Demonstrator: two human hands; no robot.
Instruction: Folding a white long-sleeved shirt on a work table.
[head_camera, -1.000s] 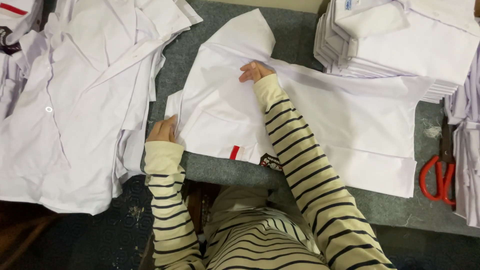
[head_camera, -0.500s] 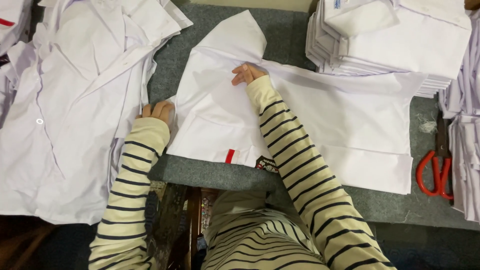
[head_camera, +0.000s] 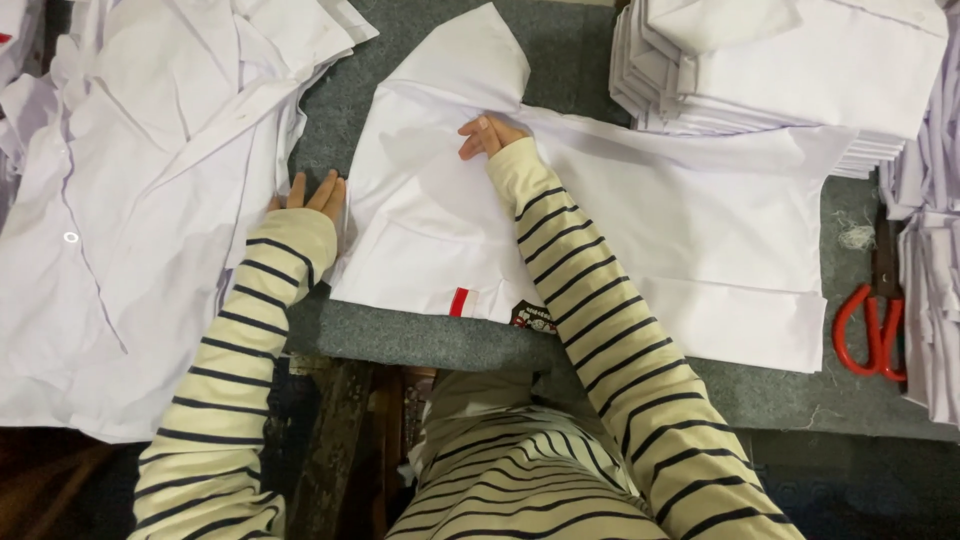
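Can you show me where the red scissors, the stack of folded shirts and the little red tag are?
red scissors (head_camera: 868, 332): head view, on a red handle loop.
stack of folded shirts (head_camera: 800, 70): head view, top shirt.
red tag (head_camera: 459, 301): head view, its middle.

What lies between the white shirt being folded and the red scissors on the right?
In the head view, only a bare strip of grey table cover separates the white shirt from the red scissors, apart from a small tuft of loose threads.

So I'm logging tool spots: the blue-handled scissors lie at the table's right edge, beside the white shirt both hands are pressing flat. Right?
Not quite: the scissors have red handles, not blue, as the head view shows. They do lie at the table's right edge, beside the white shirt that the left hand and right hand press.
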